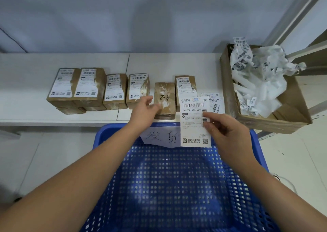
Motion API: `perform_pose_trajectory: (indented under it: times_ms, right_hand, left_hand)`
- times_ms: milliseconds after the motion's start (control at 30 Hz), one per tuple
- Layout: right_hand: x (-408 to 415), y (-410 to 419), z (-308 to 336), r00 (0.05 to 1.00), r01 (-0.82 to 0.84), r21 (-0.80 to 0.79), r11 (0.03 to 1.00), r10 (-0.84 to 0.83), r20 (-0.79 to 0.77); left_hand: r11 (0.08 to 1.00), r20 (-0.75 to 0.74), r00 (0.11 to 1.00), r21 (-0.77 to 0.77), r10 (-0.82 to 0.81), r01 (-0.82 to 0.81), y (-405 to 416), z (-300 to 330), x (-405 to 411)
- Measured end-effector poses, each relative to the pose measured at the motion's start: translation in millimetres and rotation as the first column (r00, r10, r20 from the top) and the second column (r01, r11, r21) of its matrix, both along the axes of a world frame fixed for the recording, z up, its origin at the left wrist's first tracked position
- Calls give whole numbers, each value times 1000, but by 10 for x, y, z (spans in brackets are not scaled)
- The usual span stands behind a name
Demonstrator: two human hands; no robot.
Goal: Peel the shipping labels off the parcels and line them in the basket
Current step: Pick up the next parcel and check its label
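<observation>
**Head view: one label off, a row of parcels left**

Head camera footage shows a freshly peeled white paper shipping label (194, 122), printed with barcodes and a QR code, pinched along its right edge by the right hand (224, 129) and held upright above the far rim of the blue perforated plastic basket (177, 187). It is probably held by one edge so that the sticky back is kept off the fingers.

The left hand (145, 109) is stretched forward with loosely spread fingers and grips nothing; its fingertips reach the bare brown taped cardboard parcel (164, 101), whose top shows torn whitish residue and a handwritten mark. That parcel is judged ready to be lifted into the basket, where no parcel can yet be seen.

Five more brown cardboard parcels (99, 88), their labels not yet removed, are lined along the pale desk (26, 90), some stacked on others. On the right, an open brown cardboard box (283, 124) is filled with crumpled white discarded labels (261, 78). A handwritten paper sign (161, 136) is fixed to the basket's far wall.
</observation>
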State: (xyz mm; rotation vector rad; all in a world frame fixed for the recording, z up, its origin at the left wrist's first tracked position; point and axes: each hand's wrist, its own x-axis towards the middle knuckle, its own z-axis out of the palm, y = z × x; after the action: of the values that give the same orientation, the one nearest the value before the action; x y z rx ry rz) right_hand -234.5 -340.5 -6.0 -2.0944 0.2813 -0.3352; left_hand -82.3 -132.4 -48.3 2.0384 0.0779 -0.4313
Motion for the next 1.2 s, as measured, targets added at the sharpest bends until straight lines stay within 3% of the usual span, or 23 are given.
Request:
perform_pose_trajectory:
  times_ms: [267,533,700,867,1200]
  right_hand:
    - [-66,-103,34,999,24,7,1000,-24,-23]
    - [-78,-133,29,999,48,53,997,-46,-27]
    - [-81,-156,23,998,54,73,996,-51,-42]
    - [-92,-161,41,997,54,51,997,-51,-49]
    - [-135,-164,118,998,52,79,996,-48,-48]
  left_hand:
    - [995,0,1000,95,17,-17,-337,-243,216]
    - [996,-81,996,88,41,-33,-549,-345,349]
    - [971,-66,998,238,1,15,-593,-366,400]
    - [957,-35,999,288,-29,38,-618,-310,373]
    - [964,-10,1000,266,-7,10,-577,-282,382]
